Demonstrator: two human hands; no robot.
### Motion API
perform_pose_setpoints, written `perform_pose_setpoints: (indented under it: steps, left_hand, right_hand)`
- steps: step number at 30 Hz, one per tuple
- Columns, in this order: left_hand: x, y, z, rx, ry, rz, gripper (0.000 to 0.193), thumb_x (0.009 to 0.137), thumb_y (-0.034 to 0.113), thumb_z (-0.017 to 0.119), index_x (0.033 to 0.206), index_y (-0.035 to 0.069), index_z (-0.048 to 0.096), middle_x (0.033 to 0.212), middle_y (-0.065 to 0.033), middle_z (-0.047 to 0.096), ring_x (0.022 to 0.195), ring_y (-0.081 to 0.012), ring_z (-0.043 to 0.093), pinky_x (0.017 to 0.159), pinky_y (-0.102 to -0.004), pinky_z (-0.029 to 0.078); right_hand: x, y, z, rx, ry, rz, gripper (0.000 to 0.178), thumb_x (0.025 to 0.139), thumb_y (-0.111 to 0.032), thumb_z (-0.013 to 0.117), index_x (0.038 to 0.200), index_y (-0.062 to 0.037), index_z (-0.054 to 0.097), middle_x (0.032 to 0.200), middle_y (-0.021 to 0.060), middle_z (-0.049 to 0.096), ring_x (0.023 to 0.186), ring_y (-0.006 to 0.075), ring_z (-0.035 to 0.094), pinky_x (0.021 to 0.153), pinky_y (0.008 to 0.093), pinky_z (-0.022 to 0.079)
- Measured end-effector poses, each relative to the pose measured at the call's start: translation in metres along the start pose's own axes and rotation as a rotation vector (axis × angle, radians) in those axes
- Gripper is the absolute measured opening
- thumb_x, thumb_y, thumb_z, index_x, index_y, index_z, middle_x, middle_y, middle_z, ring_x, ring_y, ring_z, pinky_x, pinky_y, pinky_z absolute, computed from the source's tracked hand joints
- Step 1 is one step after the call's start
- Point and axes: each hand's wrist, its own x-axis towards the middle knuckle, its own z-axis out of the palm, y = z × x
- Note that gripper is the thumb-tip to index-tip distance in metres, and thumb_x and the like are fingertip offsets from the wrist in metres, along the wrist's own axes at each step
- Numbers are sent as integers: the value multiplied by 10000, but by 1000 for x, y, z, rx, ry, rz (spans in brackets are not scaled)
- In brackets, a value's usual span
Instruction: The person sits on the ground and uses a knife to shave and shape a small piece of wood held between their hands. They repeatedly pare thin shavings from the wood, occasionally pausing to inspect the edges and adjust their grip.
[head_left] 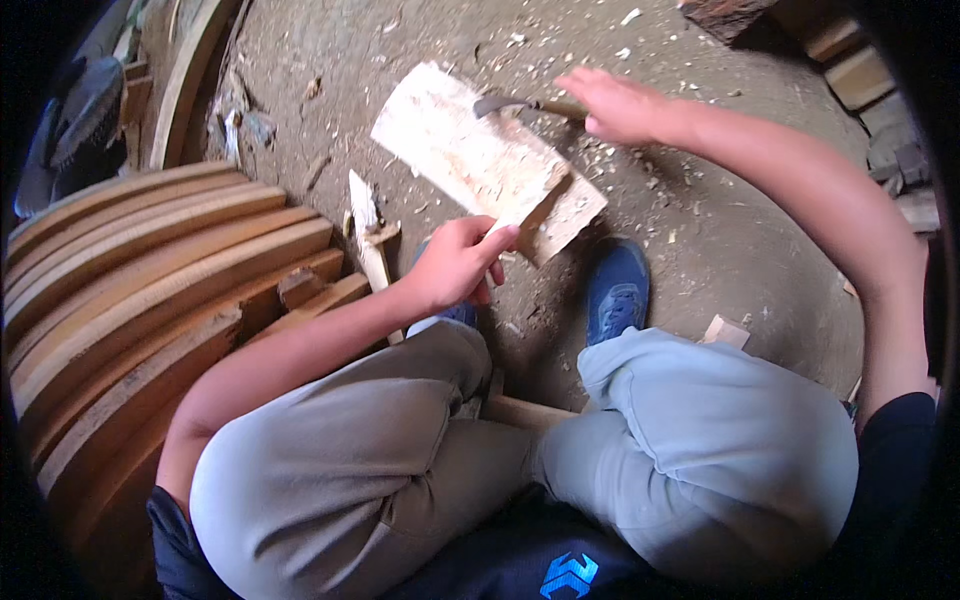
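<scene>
A pale, rough-hewn piece of wood (462, 148) slants across the ground in front of me, its near end raised on a wooden block (572, 217) beneath it. My left hand (458, 262) grips the near left corner of this piece, thumb on top and fingers partly hidden below. In my right hand (622, 106) is the short wooden handle of an adze (500, 104). Its dark curved blade is over the piece's upper right edge; whether it touches the wood I cannot tell. Wood chips lie on the piece's surface.
Curved wooden slats (170, 262) are stacked at my left. A split stick (368, 235) stands beside them. Wood blocks (862, 78) line the far right. My blue shoes (617, 290) are close to the near end of the work, and shavings litter the dirt floor (330, 50).
</scene>
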Motion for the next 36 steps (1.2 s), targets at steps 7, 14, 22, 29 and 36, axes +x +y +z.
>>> perform_pose_setpoints:
  steps: [7, 14, 22, 29, 36]
  left_hand:
    - [7, -7, -12, -39, -36, -24, 482, 985, 424, 493, 1031, -42, 607, 704, -117, 636, 461, -183, 624, 387, -306, 486]
    - [-2, -13, -2, -85, -78, -29, 509, 1010, 436, 453, 1047, -47, 611, 695, -127, 621, 458, -195, 623, 380, -320, 480]
    - [11, -36, 4, -83, -72, 12, 503, 1020, 462, 456, 962, -20, 585, 625, -57, 522, 470, -143, 541, 429, -307, 444]
    - [16, -41, 7, -141, -77, 3, 441, 1032, 460, 464, 900, 44, 531, 629, -8, 462, 512, -101, 439, 468, -293, 375]
    - [18, -45, 7, -148, -97, 19, 434, 1034, 465, 459, 889, 60, 519, 659, 5, 457, 549, -95, 436, 498, -287, 383]
  right_hand:
    - [41, -15, 21, 82, 127, -37, 242, 908, -117, 602, 1125, -14, 577, 1186, 159, 577, 1165, 339, 548, 998, 451, 462]
    - [-33, -18, 10, 357, 111, 48, 323, 1027, -260, 448, 1199, 10, 494, 1080, 192, 589, 1074, 299, 572, 953, 418, 433]
    - [-139, -96, -49, 383, -94, 172, 329, 996, -347, 512, 992, -27, 586, 827, 233, 631, 815, 432, 618, 716, 501, 459]
    - [-149, -100, -21, 297, 3, 158, 270, 984, -311, 531, 1020, -60, 624, 809, 232, 652, 783, 436, 638, 689, 521, 495]
    - [-150, -102, -23, 300, 25, 165, 261, 972, -303, 546, 969, -70, 664, 769, 229, 653, 750, 433, 644, 674, 515, 508]
